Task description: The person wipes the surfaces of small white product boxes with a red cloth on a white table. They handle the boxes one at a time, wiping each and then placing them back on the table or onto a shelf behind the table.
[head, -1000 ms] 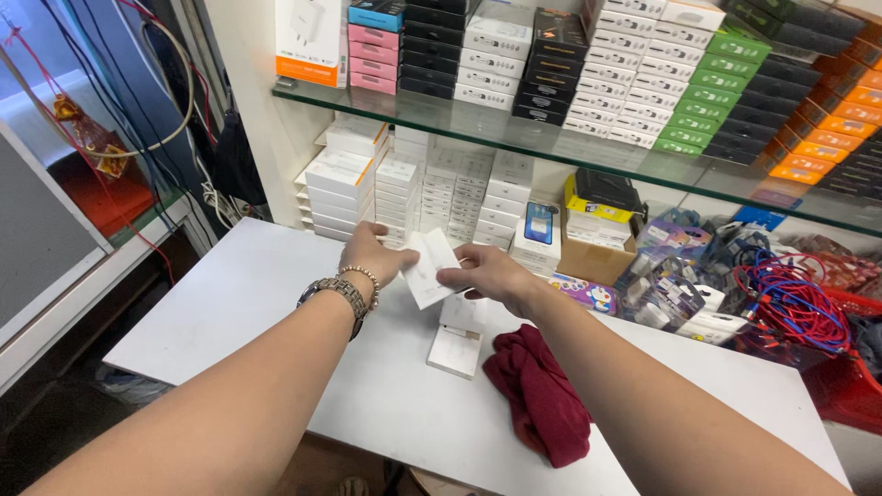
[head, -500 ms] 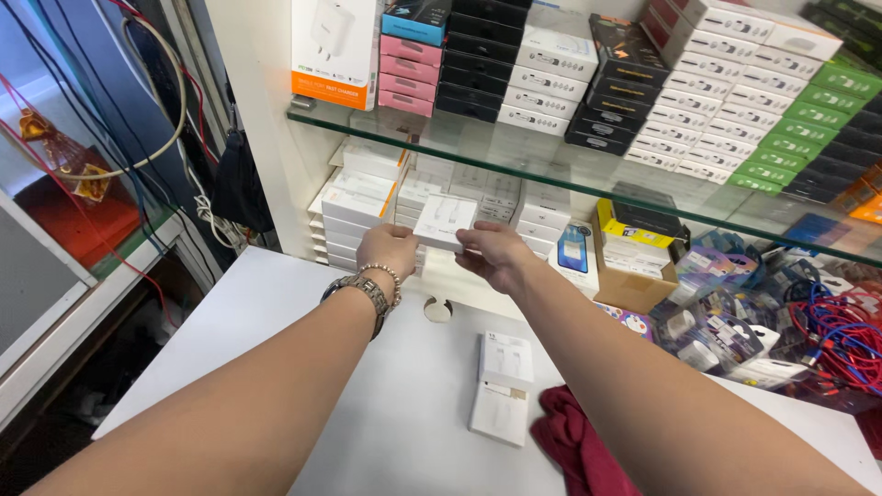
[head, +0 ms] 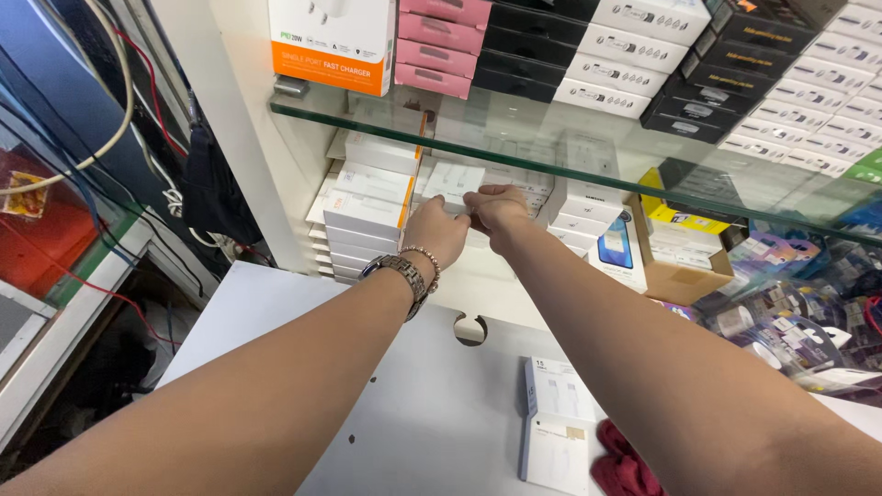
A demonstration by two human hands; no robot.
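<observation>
1. Hands meet under the glass shelf (head: 588,161), at the far side of the white counter (head: 303,312), both gripping one small white box (head: 452,181).
2. That box sits at the top of a stack of white boxes (head: 367,207), with more white cartons to its right and a phone box (head: 614,241) beyond them.
3. Left hand (head: 436,230), with a metal watch (head: 397,274) and a bead bracelet at the wrist, has its fingers curled nearly closed and pinches the box's near edge.
4. Right hand (head: 496,209) is also closed tight, thumb and fingertips clamped on the box's right end, touching the left hand.
5. Risk, as I judge it: the box could snag the glass above, or a nudge could topple the neighbouring stacks, since they stand just beside it.
6. Nearer on the counter lie flat white cable boxes (head: 559,422) and a dark red cloth (head: 625,464), well apart from the hands.
</observation>
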